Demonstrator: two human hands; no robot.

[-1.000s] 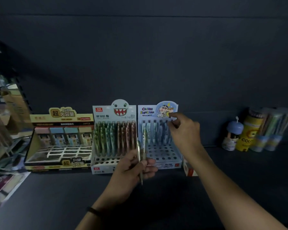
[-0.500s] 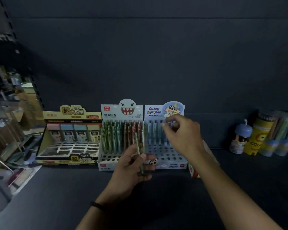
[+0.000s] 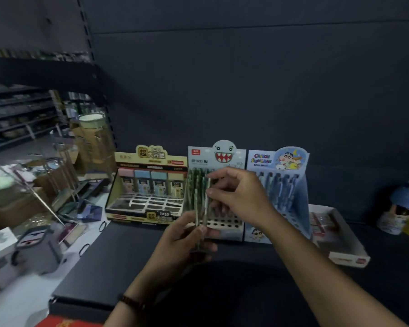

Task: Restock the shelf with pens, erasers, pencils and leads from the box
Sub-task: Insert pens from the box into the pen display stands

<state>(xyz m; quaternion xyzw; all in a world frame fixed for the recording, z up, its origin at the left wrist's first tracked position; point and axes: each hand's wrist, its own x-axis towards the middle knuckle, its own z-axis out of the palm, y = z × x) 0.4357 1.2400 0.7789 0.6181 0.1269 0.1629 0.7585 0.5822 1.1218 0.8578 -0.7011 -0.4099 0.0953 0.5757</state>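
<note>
Three display boxes stand at the back of the dark shelf (image 3: 128,267): a yellow lead box (image 3: 149,185), a monster-face pen box (image 3: 216,159) and a blue cartoon pen box (image 3: 279,182). My left hand (image 3: 184,239) is closed around the lower ends of two or three thin green pens (image 3: 196,208) in front of the monster-face box. My right hand (image 3: 236,194) pinches the upper part of one of these pens (image 3: 207,197) between thumb and fingers, just above my left hand.
A flat open carton (image 3: 340,244) lies to the right of the blue box. A blue-capped bottle (image 3: 401,208) and yellow item stand at the far right. Cluttered boxes and wire racks (image 3: 57,185) fill the floor area left of the shelf.
My right hand has left the blue cartoon box and come left to the pens held in my left hand. My view has swung right and down, showing more of the left clutter.
</note>
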